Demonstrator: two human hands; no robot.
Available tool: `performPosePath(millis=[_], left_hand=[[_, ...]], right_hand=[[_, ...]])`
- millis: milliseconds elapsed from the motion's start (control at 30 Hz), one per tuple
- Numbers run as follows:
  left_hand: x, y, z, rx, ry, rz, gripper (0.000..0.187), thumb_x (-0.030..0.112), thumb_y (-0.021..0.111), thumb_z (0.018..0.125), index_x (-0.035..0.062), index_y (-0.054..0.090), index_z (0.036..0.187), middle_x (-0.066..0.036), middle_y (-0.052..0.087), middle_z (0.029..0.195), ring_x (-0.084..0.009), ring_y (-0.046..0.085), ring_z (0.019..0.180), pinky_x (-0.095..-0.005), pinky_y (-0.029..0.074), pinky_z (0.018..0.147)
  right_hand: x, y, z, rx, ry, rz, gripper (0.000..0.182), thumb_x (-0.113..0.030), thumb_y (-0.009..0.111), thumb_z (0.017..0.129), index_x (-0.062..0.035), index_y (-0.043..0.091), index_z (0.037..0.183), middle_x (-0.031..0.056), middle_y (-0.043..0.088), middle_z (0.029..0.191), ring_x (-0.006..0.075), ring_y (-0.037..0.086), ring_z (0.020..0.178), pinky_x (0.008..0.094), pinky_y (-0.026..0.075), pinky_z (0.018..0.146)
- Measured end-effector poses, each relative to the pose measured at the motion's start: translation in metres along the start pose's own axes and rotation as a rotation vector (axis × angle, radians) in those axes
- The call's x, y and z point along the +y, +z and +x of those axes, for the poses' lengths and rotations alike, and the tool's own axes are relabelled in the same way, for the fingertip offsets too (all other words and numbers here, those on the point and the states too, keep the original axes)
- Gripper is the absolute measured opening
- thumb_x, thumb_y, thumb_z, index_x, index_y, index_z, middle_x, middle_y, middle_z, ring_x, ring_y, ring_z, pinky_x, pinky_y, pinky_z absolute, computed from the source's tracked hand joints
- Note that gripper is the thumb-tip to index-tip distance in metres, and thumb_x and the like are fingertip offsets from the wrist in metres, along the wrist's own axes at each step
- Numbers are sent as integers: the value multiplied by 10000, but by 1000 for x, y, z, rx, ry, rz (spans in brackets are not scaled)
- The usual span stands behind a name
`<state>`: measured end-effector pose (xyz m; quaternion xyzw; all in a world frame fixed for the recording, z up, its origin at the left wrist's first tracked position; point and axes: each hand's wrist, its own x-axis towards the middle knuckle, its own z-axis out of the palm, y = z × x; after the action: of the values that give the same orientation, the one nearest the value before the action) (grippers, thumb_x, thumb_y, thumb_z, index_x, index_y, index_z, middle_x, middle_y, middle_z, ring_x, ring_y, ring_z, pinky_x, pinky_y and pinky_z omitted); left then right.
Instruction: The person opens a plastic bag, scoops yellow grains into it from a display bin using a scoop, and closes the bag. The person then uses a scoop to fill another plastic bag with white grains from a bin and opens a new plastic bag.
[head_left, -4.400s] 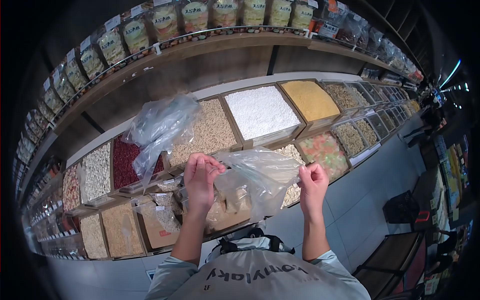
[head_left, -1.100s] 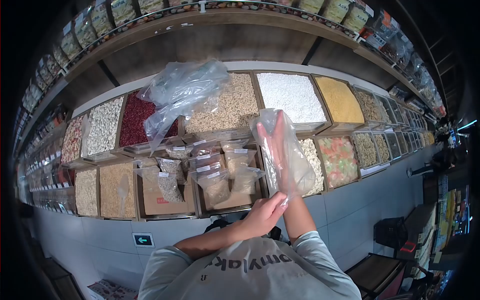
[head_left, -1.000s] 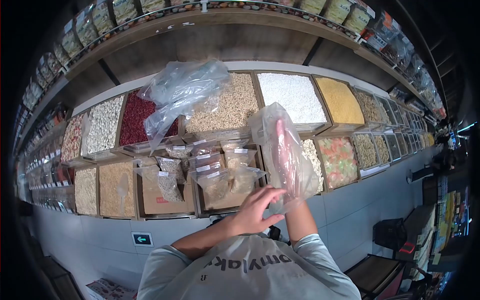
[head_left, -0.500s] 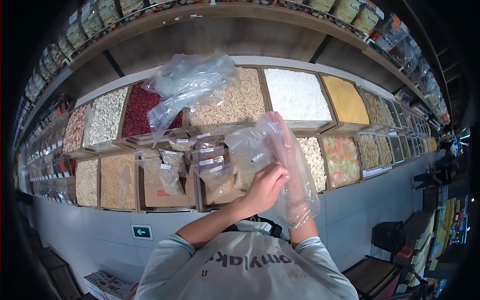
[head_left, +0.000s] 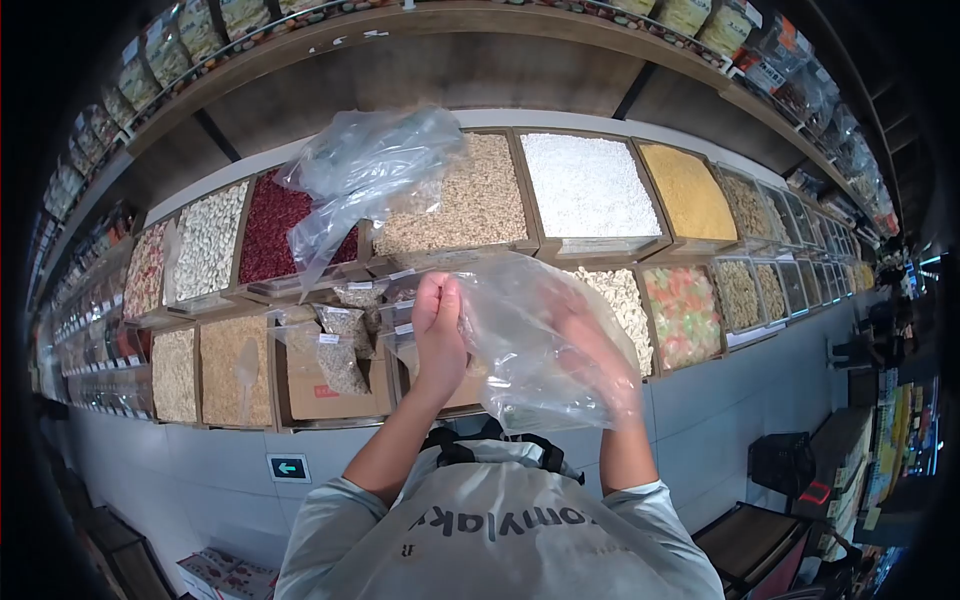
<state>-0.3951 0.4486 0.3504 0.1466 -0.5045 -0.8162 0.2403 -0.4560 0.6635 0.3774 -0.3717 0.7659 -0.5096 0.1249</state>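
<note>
A clear plastic bag (head_left: pixel 530 385) is spread between my two hands, above the front row of bins. My left hand (head_left: pixel 440 320) is closed on the bag's left edge, thumb up. Inside the bag, seen blurred through the film, is my right hand (head_left: pixel 588 335), with its fingers stretched out. Left of my left hand lie small packed bags of grain (head_left: pixel 343 350) with white labels, on a cardboard box (head_left: pixel 345 390). My hands and the bag partly hide other packed bags behind them.
Crumpled clear bags (head_left: pixel 375 165) lie over the bins of red beans (head_left: pixel 275 225) and pale beans (head_left: pixel 480 190). Bins of white grains (head_left: pixel 590 185), yellow grain (head_left: pixel 690 195) and coloured chips (head_left: pixel 683 315) stand to the right. A scoop (head_left: pixel 247 365) rests in a left bin. Packaged goods line the shelf above.
My left hand has moved left, away from my right arm, pulling the plastic bag out wide. The bag hung close around my right hand and forearm before.
</note>
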Motion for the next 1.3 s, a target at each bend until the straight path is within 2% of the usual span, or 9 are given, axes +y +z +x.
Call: performPosePath(millis=[167, 333, 433, 500, 600, 733, 867, 1133, 1300], left_hand=[[4, -10, 14, 147, -102, -165, 140, 162, 485, 1053, 98, 526, 936, 52, 485, 728, -31, 418, 612, -220, 353, 548], [10, -32, 20, 192, -234, -311, 122, 171, 473, 1047, 115, 535, 958, 24, 562, 864, -65, 535, 798, -259, 441, 704], [10, -50, 18, 64, -202, -460, 144, 197, 503, 1035, 82, 531, 1117, -55, 593, 1070, -130, 581, 979, -308, 479, 813], [10, -67, 7, -35, 284, 569, 423, 263, 617, 988, 46, 452, 1311, -115, 518, 1283, -231, 547, 1168, -383, 488, 952], [-26, -95, -13, -69, 21, 627, 587, 282, 680, 943, 24, 403, 1393, -155, 480, 1367, -239, 517, 1221, -390, 466, 993], [-21, -110, -18, -330, -430, 165, 372, 151, 652, 964, 18, 501, 1276, -72, 624, 1131, -138, 605, 1007, -299, 486, 873], [-25, -122, -7, -384, -297, 198, 166, 93, 601, 992, 18, 586, 1139, -15, 653, 976, -85, 610, 877, -251, 478, 785], [-16, -138, 28, 56, -401, -324, 111, 70, 542, 1006, 33, 626, 944, -20, 665, 933, -105, 641, 852, -253, 511, 738], [-20, -89, 44, 111, -367, -30, 323, 216, 478, 1053, 38, 507, 1322, -79, 646, 1156, -137, 602, 1090, -307, 475, 918]], right_hand=[[-87, 17, -40, -251, 26, 116, 623, -373, 677, 925, 35, 529, 1372, 221, 456, 1494, 382, 422, 1396, 454, 349, 1132], [-50, 58, -48, -168, 53, -255, 496, -194, 725, 888, 2, 581, 1320, 236, 562, 1331, 413, 529, 1257, 419, 428, 1055], [-21, 53, -45, -213, 509, -45, 222, -100, 617, 947, 21, 672, 1124, 162, 636, 1280, 329, 588, 1196, 355, 447, 1036], [-15, 47, -38, -77, 387, 211, 213, -112, 593, 972, 17, 681, 1117, 155, 625, 1309, 308, 574, 1227, 364, 435, 1049], [5, 45, -30, 70, 152, 430, 232, -176, 558, 1020, -10, 700, 1096, 165, 572, 1389, 292, 512, 1312, 428, 404, 1083], [11, 63, -21, 121, 32, 695, 256, -245, 574, 1015, -22, 690, 1062, 224, 517, 1420, 380, 484, 1337, 532, 416, 1065], [12, 52, -37, 299, 163, 972, 243, -260, 553, 1023, -26, 622, 1014, 265, 552, 1335, 442, 584, 1206, 623, 493, 968], [27, -7, -78, 716, 18, 1197, 219, -226, 433, 1069, -24, 513, 1093, 287, 645, 1128, 294, 702, 634, 344, 575, 467], [0, -33, -60, 712, 225, 872, 436, -195, 436, 1069, -36, 394, 1473, 264, 613, 1271, 158, 682, 696, 225, 535, 523]])
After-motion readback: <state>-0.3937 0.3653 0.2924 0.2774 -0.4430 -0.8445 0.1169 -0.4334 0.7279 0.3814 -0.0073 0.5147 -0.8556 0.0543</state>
